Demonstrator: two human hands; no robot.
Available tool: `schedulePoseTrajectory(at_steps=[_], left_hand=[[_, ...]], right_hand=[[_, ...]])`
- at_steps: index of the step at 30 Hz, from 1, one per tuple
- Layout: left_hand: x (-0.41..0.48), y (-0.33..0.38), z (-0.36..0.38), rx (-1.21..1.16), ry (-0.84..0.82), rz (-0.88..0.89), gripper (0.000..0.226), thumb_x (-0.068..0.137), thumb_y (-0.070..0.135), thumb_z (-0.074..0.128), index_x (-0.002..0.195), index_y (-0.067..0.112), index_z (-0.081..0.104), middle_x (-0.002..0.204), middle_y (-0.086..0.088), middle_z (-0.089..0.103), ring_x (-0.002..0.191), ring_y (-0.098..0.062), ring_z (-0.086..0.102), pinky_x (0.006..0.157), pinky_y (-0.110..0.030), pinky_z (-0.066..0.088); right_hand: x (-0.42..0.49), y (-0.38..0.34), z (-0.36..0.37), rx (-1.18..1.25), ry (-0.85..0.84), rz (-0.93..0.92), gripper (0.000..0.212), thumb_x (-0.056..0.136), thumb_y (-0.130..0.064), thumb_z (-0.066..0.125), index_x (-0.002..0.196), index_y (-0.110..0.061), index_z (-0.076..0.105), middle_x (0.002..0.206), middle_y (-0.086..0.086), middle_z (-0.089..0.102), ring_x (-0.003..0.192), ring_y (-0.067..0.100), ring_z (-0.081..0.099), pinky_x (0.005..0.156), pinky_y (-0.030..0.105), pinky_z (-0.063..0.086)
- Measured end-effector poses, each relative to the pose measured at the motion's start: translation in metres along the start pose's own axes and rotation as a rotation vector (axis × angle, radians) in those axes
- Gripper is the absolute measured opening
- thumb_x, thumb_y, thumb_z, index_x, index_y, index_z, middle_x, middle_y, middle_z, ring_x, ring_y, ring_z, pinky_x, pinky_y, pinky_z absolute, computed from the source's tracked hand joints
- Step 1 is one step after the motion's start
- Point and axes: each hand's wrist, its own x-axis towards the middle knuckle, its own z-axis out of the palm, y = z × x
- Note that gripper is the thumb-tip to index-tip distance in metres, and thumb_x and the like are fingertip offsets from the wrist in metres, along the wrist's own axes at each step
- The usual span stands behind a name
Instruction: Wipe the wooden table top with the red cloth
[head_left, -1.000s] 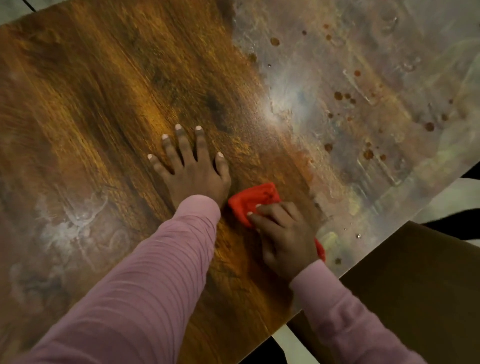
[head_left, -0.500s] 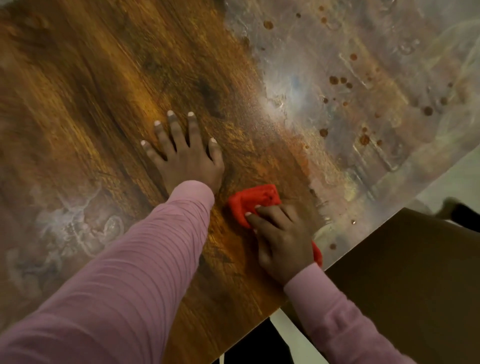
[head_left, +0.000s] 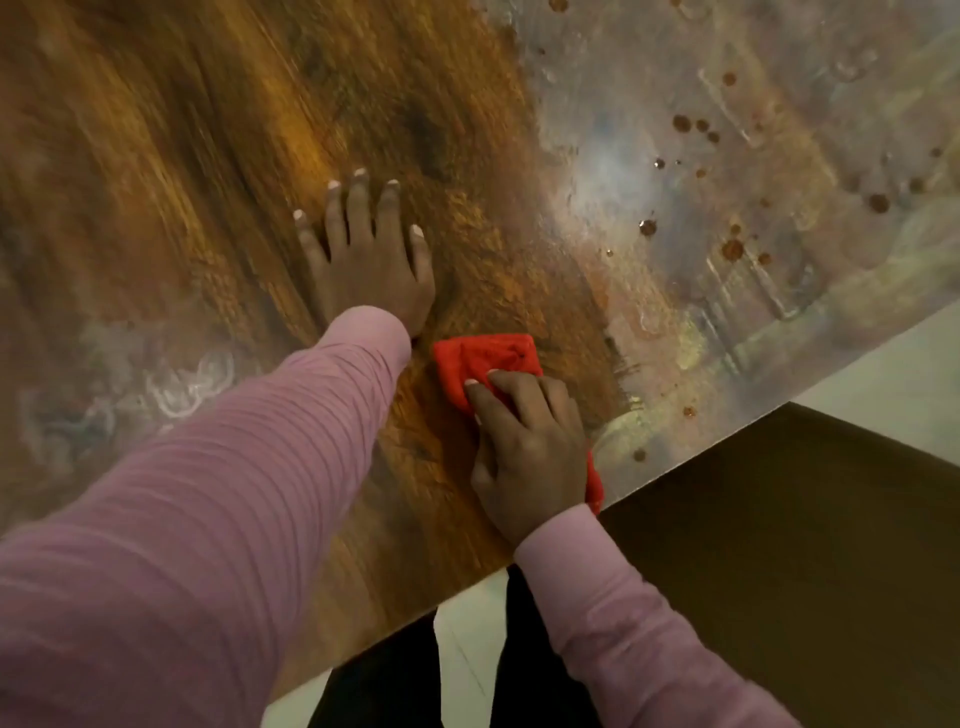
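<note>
The wooden table top (head_left: 182, 171) fills most of the view, brown and grained. A folded red cloth (head_left: 480, 361) lies on it near the front edge. My right hand (head_left: 524, 452) presses down on the cloth, fingers curled over its near part, so only the far end and a corner by my wrist show. My left hand (head_left: 366, 260) rests flat on the wood just left of and beyond the cloth, fingers spread, holding nothing.
The right part of the table (head_left: 727, 156) is coated with a whitish film and dotted with several brown drops. A smeared white patch (head_left: 176, 384) lies at the left. A dark brown surface (head_left: 805, 545) stands beside the table's front right edge, above pale floor (head_left: 883, 384).
Both hands and the cloth keep about the same spot on the table; my right hand with the cloth has drawn slightly back toward the front edge. My head has shifted a little.
</note>
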Motion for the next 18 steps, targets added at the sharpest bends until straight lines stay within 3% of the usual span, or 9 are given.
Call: schedulePoseTrajectory(at_steps=[6, 13, 18], left_hand=[[-0.09, 0.018, 0.004, 0.015, -0.046, 0.015, 0.052, 0.095, 0.037, 0.03, 0.145, 0.023, 0.033, 0.156, -0.006, 0.026, 0.144, -0.028, 0.017, 0.116, -0.056, 0.004], [-0.114, 0.028, 0.015, 0.008, -0.064, -0.09, 0.053, 0.097, 0.034, 0.026, 0.149, 0.024, 0.023, 0.159, -0.007, 0.014, 0.147, -0.028, 0.006, 0.117, -0.051, -0.002], [-0.117, 0.029, 0.014, 0.025, -0.061, -0.098, 0.053, 0.098, 0.034, 0.023, 0.15, 0.025, 0.022, 0.16, -0.006, 0.012, 0.147, -0.027, 0.005, 0.118, -0.049, -0.002]], right_hand=[[-0.067, 0.002, -0.008, 0.053, -0.121, -0.009, 0.041, 0.077, -0.03, 0.05, 0.11, -0.014, 0.069, 0.111, 0.008, 0.063, 0.094, 0.031, 0.055, 0.078, 0.039, 0.049], [-0.082, 0.037, -0.013, 0.004, -0.193, -0.067, 0.061, 0.056, -0.015, 0.081, 0.114, -0.012, 0.066, 0.111, 0.01, 0.062, 0.093, 0.032, 0.056, 0.077, 0.039, 0.05], [-0.057, 0.073, -0.033, 0.032, -0.034, 0.199, 0.038, 0.074, -0.004, 0.063, 0.112, -0.011, 0.069, 0.108, 0.011, 0.061, 0.097, 0.034, 0.051, 0.08, 0.047, 0.05]])
